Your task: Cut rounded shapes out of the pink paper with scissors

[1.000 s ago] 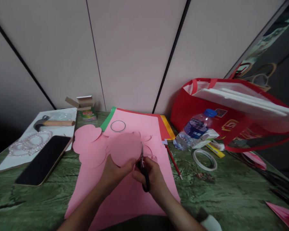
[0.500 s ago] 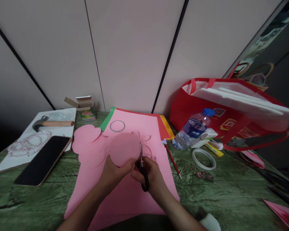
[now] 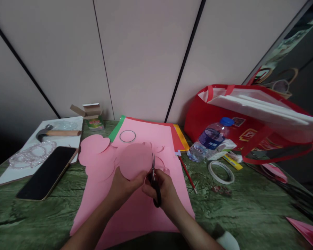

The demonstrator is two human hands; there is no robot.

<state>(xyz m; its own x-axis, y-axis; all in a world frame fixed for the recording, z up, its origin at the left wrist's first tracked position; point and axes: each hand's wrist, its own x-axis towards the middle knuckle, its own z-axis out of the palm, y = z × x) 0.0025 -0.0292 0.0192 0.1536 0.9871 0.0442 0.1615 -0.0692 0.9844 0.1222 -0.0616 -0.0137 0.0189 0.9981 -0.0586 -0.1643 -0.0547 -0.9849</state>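
Presumably for steadiness, the left hand [image 3: 123, 185] pinches a disc [image 3: 135, 160] inside the bench [image 3: 214, 211] edges; the right hand [image 3: 163, 185] grips scissors [image 3: 158, 196].

I watched the whole view sway slightly: the red bag [image 3: 250, 121], water bottle [image 3: 210, 139] and phone [image 3: 48, 173] slid a touch toward nine o'clock in my frame, then drifted partway back toward three. The scissors [image 3: 158, 196] ended a hair nearer nine than a second earlier, the camera having turned a little.
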